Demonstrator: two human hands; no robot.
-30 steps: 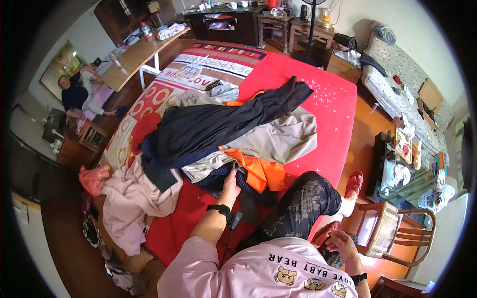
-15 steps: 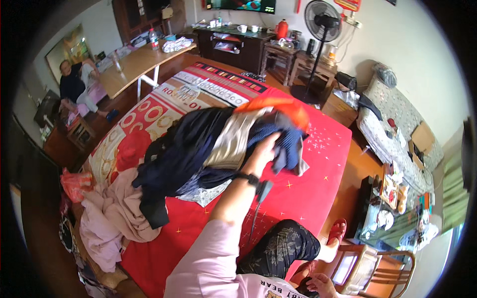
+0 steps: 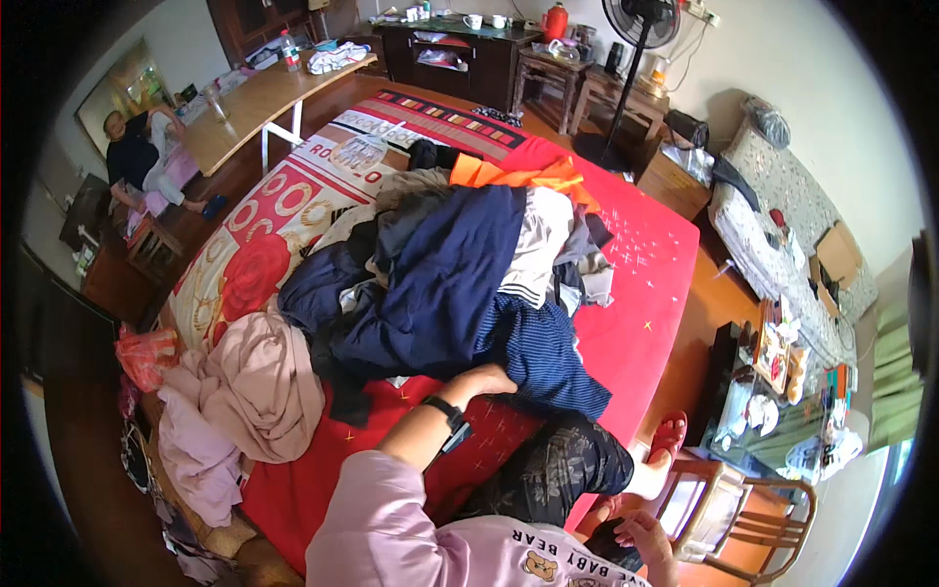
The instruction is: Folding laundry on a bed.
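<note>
Where the bed [image 3: 631,338] fills the middle of the view, its smooth red cover carries small star shapes and gives way, toward ten o'clock, to a printed stretch [image 3: 240,259] of rings and a large red rose. Near the bed's centre lies a heap of clothes [image 3: 465,269], loosely piled and creased. Its broadest piece is a navy garment [image 3: 430,303], matte and plain, falling in long soft folds. At the heap's eight o'clock sits a pale pink garment [image 3: 264,386], thick-looking and bunched into rounded swells. A dark blue garment with fine pale stripes [image 3: 553,357] slumps at five o'clock, its surface ribbed by the lines. A cream cloth [image 3: 541,230], banded along its lower hem, shows at two o'clock; at one o'clock is a vivid orange cloth [image 3: 523,176]. Beyond the pink garment, toward nine o'clock, rests a crinkled red plastic bag [image 3: 147,354]. The right hand [image 3: 643,538], near five o'clock, is half curled, nothing visible in it. The left hand [image 3: 486,380] meets the heap at six o'clock beside the striped piece; fabric hides its fingertips, so I cannot tell how tightly they close.
</note>
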